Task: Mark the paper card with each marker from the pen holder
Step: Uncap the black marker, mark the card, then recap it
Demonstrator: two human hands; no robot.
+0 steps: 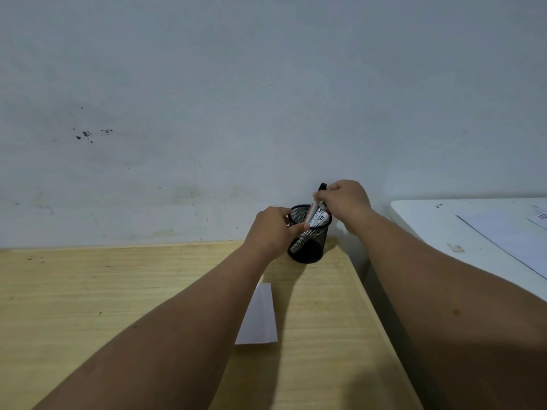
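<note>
A black mesh pen holder stands near the far right corner of the wooden table, against the wall. My left hand grips its rim from the left. Above the holder, my right hand pinches a black-capped marker, its lower end still inside. Other markers with white labels lean in the holder. A white paper card lies flat on the table nearer to me, partly hidden by my left forearm.
The grey wall rises right behind the holder. A white table with sheets of paper stands to the right, across a narrow gap beside the wooden table's right edge.
</note>
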